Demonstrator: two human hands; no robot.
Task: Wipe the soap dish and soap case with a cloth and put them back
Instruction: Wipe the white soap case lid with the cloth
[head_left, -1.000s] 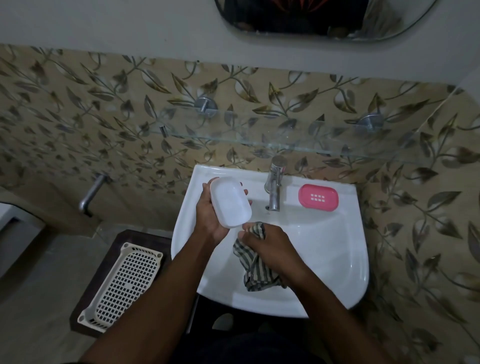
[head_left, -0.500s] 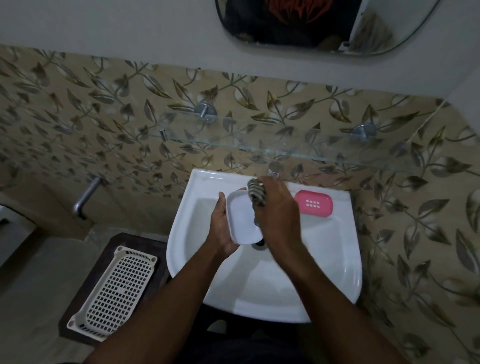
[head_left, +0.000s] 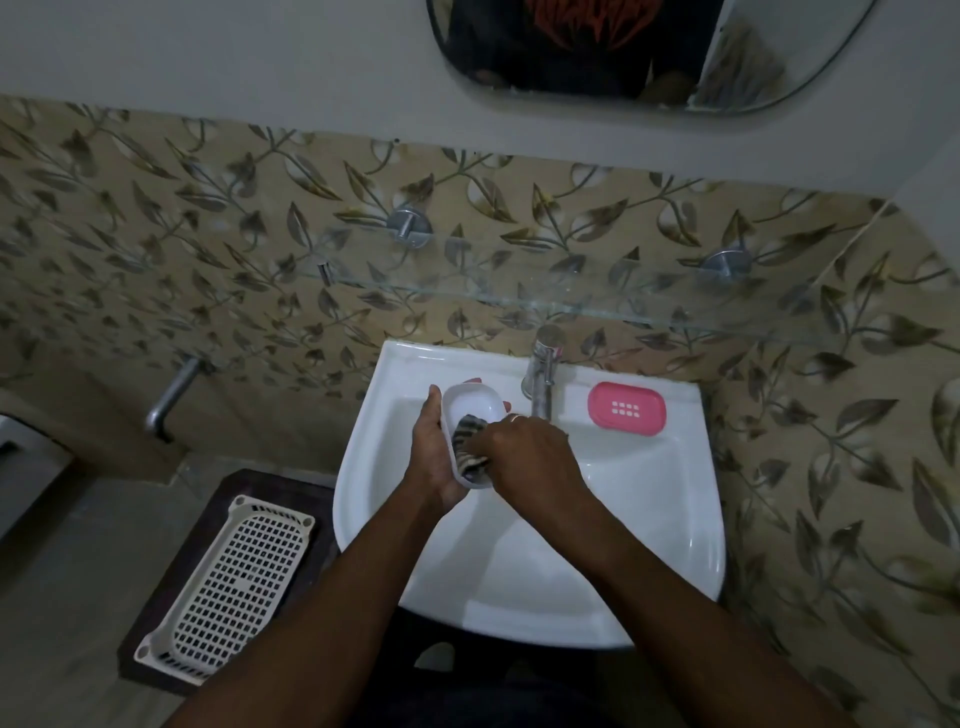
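Note:
My left hand (head_left: 434, 457) holds a white oval soap case (head_left: 470, 410) over the left part of the white sink (head_left: 649, 519), its hollow side facing right. My right hand (head_left: 524, 449) presses a striped cloth (head_left: 470, 447) into the lower half of the case. The cloth is bunched under my fingers, mostly inside the case. A pink soap dish (head_left: 626, 415) with small drain holes lies flat on the sink's back rim, right of the tap.
A chrome tap (head_left: 540, 374) stands at the sink's back centre, close to my right hand. A glass shelf (head_left: 519, 299) juts out above it. A white plastic basket (head_left: 228, 582) lies on a dark stool at lower left. A pipe (head_left: 171, 389) sticks from the left wall.
My right hand brought the cloth up from the basin to the case, then down into its hollow. The case turned so its inside faces my right hand.

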